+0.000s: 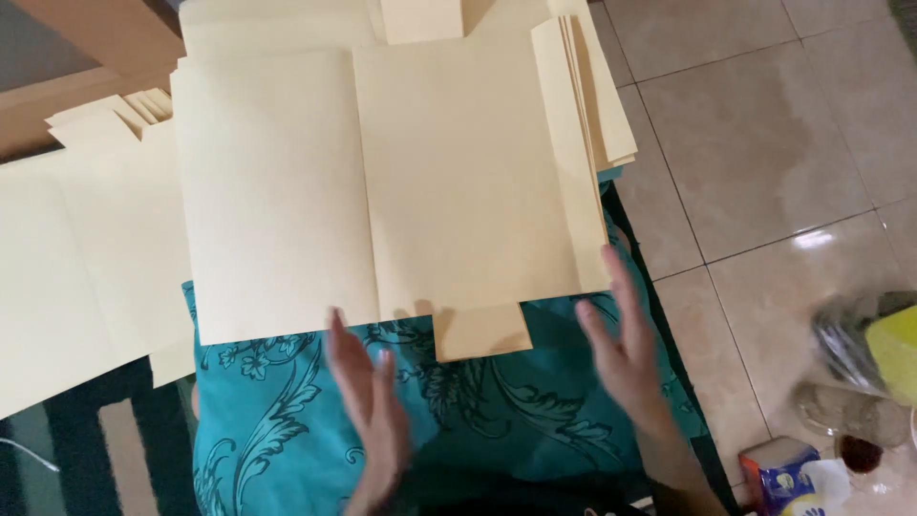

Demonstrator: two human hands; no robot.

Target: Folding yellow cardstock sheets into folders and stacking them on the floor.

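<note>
My left hand (368, 420) at 6 o'clock and right hand (626, 349) at 4 o'clock hover with fingers extended and empty, just below the folded cream paper sheet (382, 182) lying at 12 o'clock across my teal patterned cloth (458, 411).

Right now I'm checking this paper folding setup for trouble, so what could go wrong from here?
1. The folded cream sheet rests on a lap covered in teal patterned cloth, not a firm surface; it may slide as the left hand and right hand move.
2. The stack of sheets overhangs toward the tiled floor and could slip off.
</note>
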